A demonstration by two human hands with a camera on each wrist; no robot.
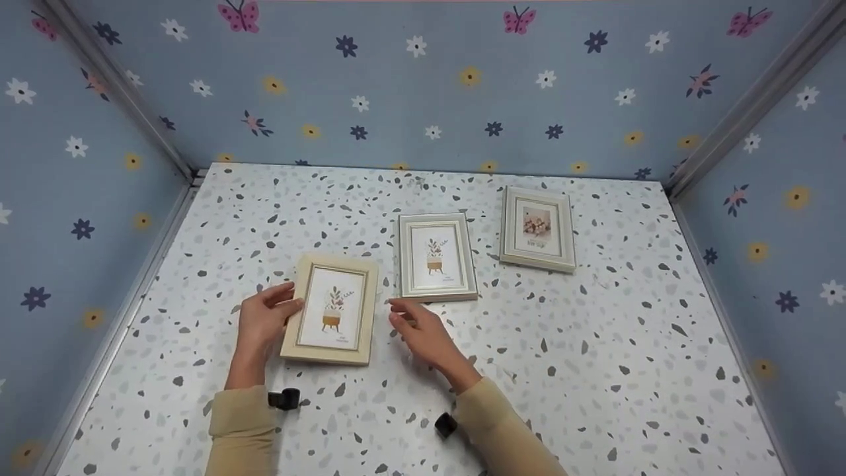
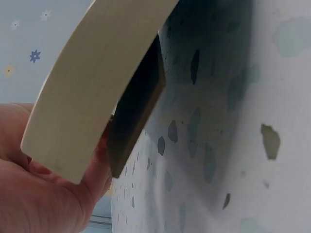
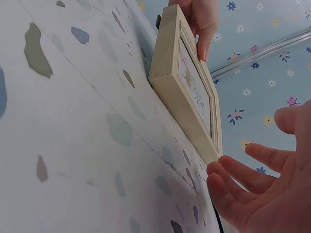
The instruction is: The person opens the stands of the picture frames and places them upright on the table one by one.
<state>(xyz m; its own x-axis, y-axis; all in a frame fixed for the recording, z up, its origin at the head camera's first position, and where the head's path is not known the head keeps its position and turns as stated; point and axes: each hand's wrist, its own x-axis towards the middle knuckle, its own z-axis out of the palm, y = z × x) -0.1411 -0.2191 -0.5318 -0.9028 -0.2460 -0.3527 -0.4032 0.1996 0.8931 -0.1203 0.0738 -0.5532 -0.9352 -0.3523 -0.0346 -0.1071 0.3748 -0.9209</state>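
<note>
A cream picture frame (image 1: 332, 311) with a plant print leans at a tilt, one edge close to the tabletop. My left hand (image 1: 261, 320) grips it by its left side, thumb on the front and fingers behind. In the left wrist view the frame's pale side (image 2: 97, 92) is raised off the surface, and a dark panel juts out behind it. My right hand (image 1: 426, 334) is apart from this frame, to its right and just below a white frame (image 1: 437, 256). The right wrist view shows the right hand (image 3: 272, 189) with loosely bent fingers and nothing held.
Another off-white frame (image 1: 538, 228), with a flower print, lies at the back right. The speckled tabletop (image 1: 595, 357) is bounded by flowered blue panels (image 1: 423, 86) at the back and both sides. Black wrist devices (image 1: 285, 398) sit by both sleeves.
</note>
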